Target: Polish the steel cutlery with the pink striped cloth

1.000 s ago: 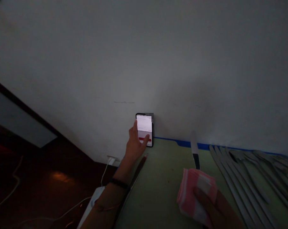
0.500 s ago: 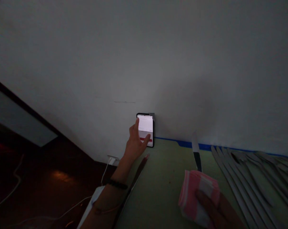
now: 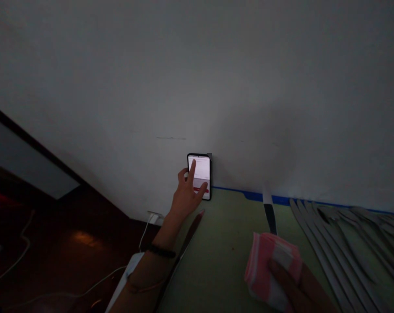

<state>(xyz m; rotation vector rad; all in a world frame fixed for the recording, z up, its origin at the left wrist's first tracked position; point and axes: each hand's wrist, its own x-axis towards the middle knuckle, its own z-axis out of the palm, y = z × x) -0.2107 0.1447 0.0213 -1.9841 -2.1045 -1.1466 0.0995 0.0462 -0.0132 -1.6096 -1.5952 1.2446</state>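
Note:
My left hand [image 3: 185,193] reaches up to a phone [image 3: 203,171] that leans upright against the wall with its screen lit. Its fingers are spread, the index fingertip over the upper screen and the thumb over the lower part; whether they touch the glass I cannot tell. At the lower right, my right hand [image 3: 293,282] is closed on a folded pink-and-white cloth [image 3: 260,269]. A knife [image 3: 269,213], its tip pale, sticks out beyond the cloth; its lower end is hidden behind the cloth.
Several knives [image 3: 323,252] and other cutlery [image 3: 353,226] lie in rows at the right of the greenish tabletop [image 3: 226,230]. Blue tape [image 3: 252,196] runs along its wall edge. A white charger [image 3: 155,218] is plugged in at the left, with cables near the dark floor.
My left index finger has shifted right, from the phone's left edge onto the upper screen. My right hand, the cloth and the knife stay about where they were.

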